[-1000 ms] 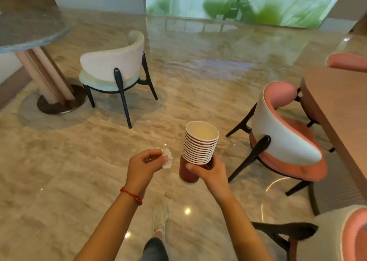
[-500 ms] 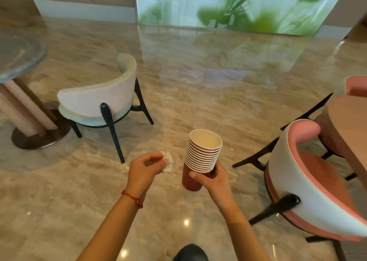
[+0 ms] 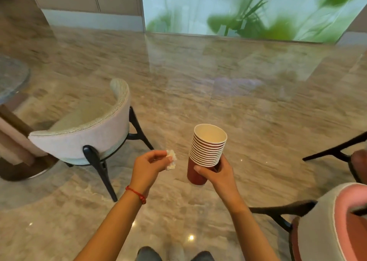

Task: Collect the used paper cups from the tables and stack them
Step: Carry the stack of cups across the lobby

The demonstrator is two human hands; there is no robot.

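Observation:
A stack of several red paper cups with white rims is held upright in front of me. My right hand grips the lowest cups of the stack, fingers wrapped round the red wall. The top cup looks empty inside. To the left, at about the same height, my left hand pinches a small crumpled white tissue between thumb and fingers. A red string bracelet sits on the left wrist. Both hands are over the marble floor, not over any table.
A white-backed chair stands left of my hands beside a round glass-topped table on a pedestal. A pink and white chair is close at lower right, another chair's legs at the right edge. Open marble floor stretches ahead to a window.
The view has turned left and moved forward: the pink chairs and wooden table slid out to the right, the white chair came closer. Both hands keep their hold on the cups and the tissue.

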